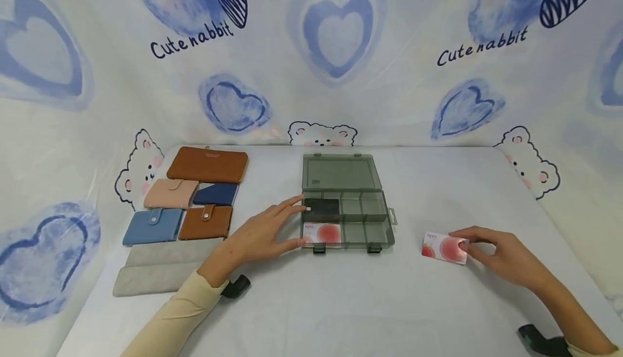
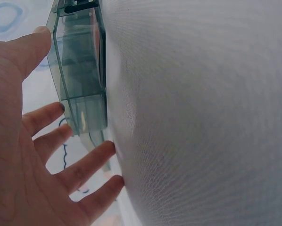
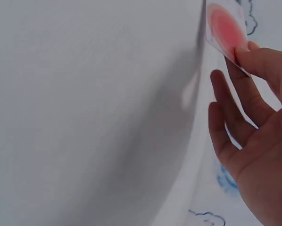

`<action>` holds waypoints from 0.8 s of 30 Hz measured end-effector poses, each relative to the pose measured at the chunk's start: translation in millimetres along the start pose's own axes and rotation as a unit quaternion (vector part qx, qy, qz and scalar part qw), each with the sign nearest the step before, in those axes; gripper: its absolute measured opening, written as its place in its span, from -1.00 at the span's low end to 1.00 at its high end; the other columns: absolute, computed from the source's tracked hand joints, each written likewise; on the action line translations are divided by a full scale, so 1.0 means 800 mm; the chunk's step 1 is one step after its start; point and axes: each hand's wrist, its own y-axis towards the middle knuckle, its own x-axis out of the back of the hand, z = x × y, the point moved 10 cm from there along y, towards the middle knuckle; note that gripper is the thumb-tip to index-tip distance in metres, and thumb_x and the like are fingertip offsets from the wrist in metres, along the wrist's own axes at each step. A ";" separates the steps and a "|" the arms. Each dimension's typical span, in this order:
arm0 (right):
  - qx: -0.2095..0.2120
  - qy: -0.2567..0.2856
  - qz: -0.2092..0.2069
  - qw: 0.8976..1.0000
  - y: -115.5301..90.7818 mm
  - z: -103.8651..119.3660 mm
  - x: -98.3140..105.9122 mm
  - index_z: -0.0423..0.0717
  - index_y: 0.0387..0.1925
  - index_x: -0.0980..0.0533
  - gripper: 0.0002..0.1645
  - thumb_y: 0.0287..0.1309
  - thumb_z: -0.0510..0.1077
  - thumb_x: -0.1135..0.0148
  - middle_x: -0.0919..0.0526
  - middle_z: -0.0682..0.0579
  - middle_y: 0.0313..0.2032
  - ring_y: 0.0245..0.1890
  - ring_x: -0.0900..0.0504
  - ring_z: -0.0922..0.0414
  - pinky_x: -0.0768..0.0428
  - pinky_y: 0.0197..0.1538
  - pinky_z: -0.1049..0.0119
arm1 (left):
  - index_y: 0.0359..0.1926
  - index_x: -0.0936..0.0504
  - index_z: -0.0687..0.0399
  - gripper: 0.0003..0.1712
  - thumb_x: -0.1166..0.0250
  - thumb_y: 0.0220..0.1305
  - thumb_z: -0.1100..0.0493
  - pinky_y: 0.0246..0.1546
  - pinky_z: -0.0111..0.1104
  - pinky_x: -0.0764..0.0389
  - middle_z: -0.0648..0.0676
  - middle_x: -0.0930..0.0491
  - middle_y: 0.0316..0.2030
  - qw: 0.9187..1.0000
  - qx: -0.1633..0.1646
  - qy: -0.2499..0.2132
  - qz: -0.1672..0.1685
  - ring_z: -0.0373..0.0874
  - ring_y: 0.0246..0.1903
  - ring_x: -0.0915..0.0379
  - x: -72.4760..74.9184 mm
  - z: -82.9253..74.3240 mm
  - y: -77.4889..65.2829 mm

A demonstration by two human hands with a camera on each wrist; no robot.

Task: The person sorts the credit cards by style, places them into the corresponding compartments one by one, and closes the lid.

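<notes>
A green translucent compartment box [image 1: 367, 232] lies with its lid [image 1: 340, 173] folded back behind it. My left hand [image 1: 265, 232] rests its thumb and fingertips at the box's left wall, fingers spread. In the left wrist view the thumb meets the box's upper edge. Inside the box's left side are a black card [image 1: 321, 210] at the back and a white card with a red circle [image 1: 322, 233] in front. To the right of the box, my right hand [image 1: 506, 254] pinches the right end of a similar white card with red circles [image 1: 440, 247] between thumb and fingers.
At the left lie a long brown wallet [image 1: 209, 164], a pink wallet [image 1: 170, 193], a navy card holder [image 1: 216, 194], a blue wallet [image 1: 152, 226], a small brown wallet [image 1: 206, 222] and a grey wallet [image 1: 156, 270]. A patterned cloth hangs behind the white table [image 1: 360, 303].
</notes>
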 end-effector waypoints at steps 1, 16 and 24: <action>0.001 0.004 -0.006 1.000 0.001 0.004 0.003 0.26 0.09 -0.65 -0.57 0.22 -0.19 -0.43 -0.71 0.19 -0.01 -0.06 -0.52 0.56 -0.63 -0.13 0.47 | 0.53 -0.27 -0.24 -0.11 -0.12 0.32 -0.49 0.20 0.05 -0.50 -0.15 -0.01 0.58 1.000 0.001 0.000 0.000 0.00 0.43 -0.23 0.000 0.000 0.000; 0.044 0.056 -0.065 0.995 0.056 0.117 -0.006 0.24 0.11 -0.65 -0.56 0.24 -0.20 -0.42 -0.73 0.19 -0.03 -0.09 -0.63 0.42 -0.57 -0.05 0.59 | 0.52 -0.27 -0.18 -0.12 -0.18 0.32 -0.44 0.22 0.06 -0.48 -0.12 -0.01 0.58 1.000 -0.003 -0.001 -0.004 0.01 0.44 -0.21 0.003 -0.002 -0.002; 0.094 0.101 -0.033 0.990 0.102 0.172 -0.043 0.22 0.10 -0.66 -0.57 0.26 -0.24 -0.39 -0.72 0.23 -0.03 -0.13 -0.69 0.27 -0.67 -0.06 0.37 | 0.53 -0.25 -0.20 -0.10 -0.15 0.32 -0.47 0.24 0.03 -0.47 -0.13 0.01 0.59 1.000 -0.002 0.005 0.004 -0.02 0.45 -0.20 -0.001 0.000 0.000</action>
